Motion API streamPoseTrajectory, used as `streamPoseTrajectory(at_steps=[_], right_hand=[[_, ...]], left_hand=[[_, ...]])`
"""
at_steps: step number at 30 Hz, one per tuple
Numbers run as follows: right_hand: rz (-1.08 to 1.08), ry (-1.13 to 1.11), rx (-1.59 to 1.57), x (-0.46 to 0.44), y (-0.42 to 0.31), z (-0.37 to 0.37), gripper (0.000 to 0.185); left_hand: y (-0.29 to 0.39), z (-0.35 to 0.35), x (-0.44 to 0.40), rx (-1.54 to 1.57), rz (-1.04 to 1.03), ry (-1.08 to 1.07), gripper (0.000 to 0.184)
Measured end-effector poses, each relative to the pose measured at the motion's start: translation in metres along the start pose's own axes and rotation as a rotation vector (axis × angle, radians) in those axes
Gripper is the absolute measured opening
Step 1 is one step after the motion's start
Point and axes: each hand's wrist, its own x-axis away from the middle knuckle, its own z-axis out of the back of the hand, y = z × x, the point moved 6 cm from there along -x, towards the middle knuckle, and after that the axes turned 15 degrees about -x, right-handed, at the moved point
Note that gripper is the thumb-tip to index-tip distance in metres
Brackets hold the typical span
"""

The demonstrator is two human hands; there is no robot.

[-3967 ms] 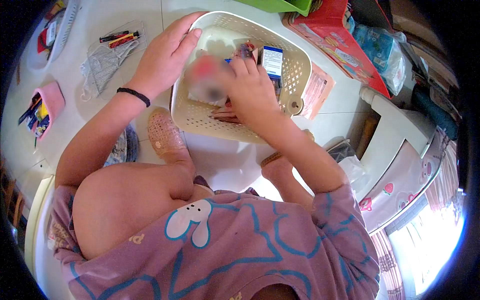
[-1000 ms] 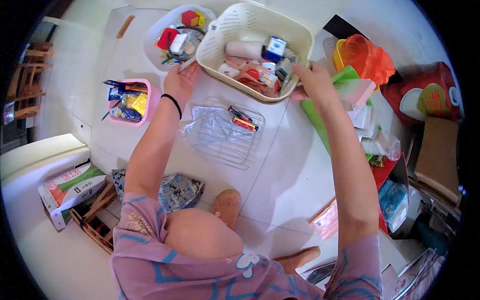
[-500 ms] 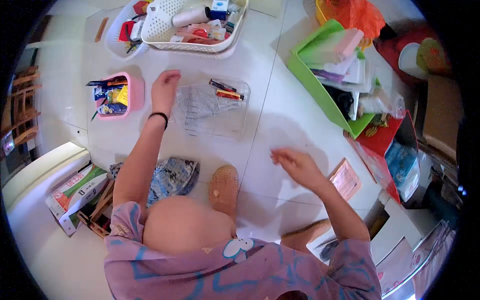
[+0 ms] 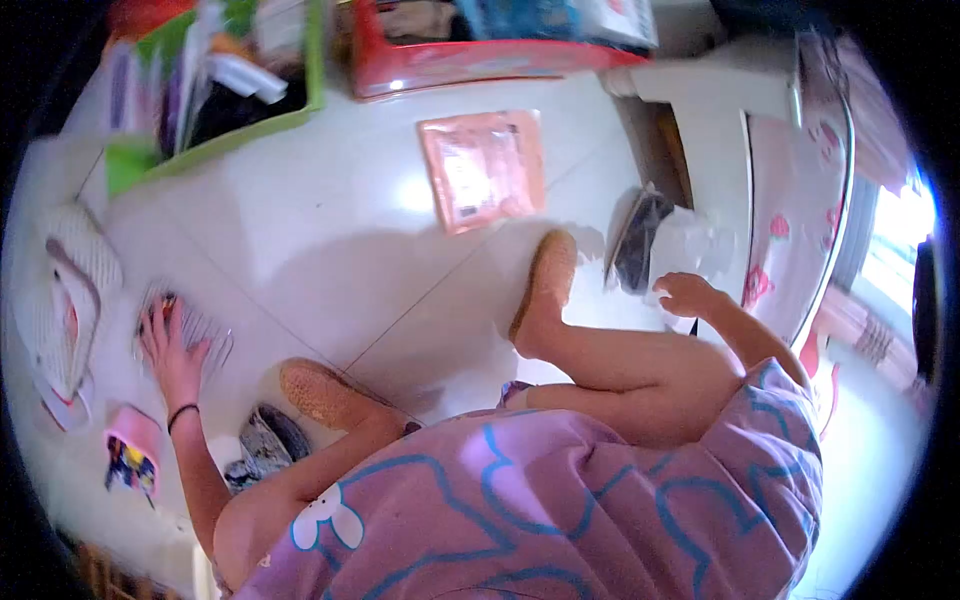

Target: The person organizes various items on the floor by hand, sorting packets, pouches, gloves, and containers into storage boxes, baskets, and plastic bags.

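Note:
My left hand (image 4: 172, 345) is spread open over the blurred wire rack (image 4: 215, 345) on the floor. Under its fingertips shows a small dark and red item (image 4: 168, 300), partly covered. Below that hand stands the pink container (image 4: 134, 424) of small packets. At the right, my right hand (image 4: 688, 294) has loosely bent fingers and appears to hold nothing. It is beside the lower edge of a whitish translucent plastic bag (image 4: 692, 243); whether it touches the bag I cannot tell. A dark item (image 4: 641, 240) lies against the bag's left side.
A flat pink packet (image 4: 485, 168) lies on the tiles ahead. Beyond are a green bin (image 4: 240, 132) and a red box (image 4: 460, 68), both filled. White baskets (image 4: 90, 275) stand at far left. A patterned cloth (image 4: 270, 445) lies by my left slipper (image 4: 335, 393).
The view has swung right, shifting the rack and baskets to the left edge. My left hand is now over the rack instead of beside it. My right hand has moved to the plastic bag.

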Motion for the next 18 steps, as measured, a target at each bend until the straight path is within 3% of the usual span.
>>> streamPoseTrajectory(at_steps=[3, 8, 10, 11, 13, 14, 15, 17, 18], right_hand=[[-0.230, 0.419, -0.557, 0.035, 0.047, -0.089, 0.031], [-0.219, 0.412, -0.819, 0.038, -0.038, -0.188, 0.032], [-0.264, 0.552, -1.275, 0.031, -0.054, -0.213, 0.030], [-0.270, 0.680, -1.559, 0.029, -0.060, -0.224, 0.028], [-0.346, 0.751, -1.557, 0.039, -0.056, -0.176, 0.022], [-0.312, 1.140, -1.151, 0.056, -0.048, -0.142, 0.018], [-0.196, 1.362, -1.070, 0.075, -0.043, -0.111, 0.016], [-0.097, 1.586, -0.802, 0.106, -0.024, -0.058, 0.016], [-0.182, 1.671, -0.680, 0.110, -0.013, -0.041, 0.023]], left_hand=[[-0.012, 0.000, 0.007, -0.040, -0.064, -0.075, 0.073], [0.011, 0.062, -0.031, 0.055, -0.253, -0.144, 0.047], [0.058, 0.118, -0.029, 0.179, -0.263, -0.415, 0.043], [0.079, 0.151, -0.031, 0.161, -0.280, -0.390, 0.043], [0.119, 0.192, -0.032, 0.135, -0.375, -0.518, 0.041], [0.124, 0.199, -0.036, 0.172, -0.305, -0.580, 0.041], [0.131, 0.209, -0.041, 0.150, -0.313, -0.569, 0.041], [0.151, 0.239, -0.050, 0.033, -0.536, -0.275, 0.039], [0.158, 0.245, -0.053, 0.006, -0.530, -0.274, 0.039]])
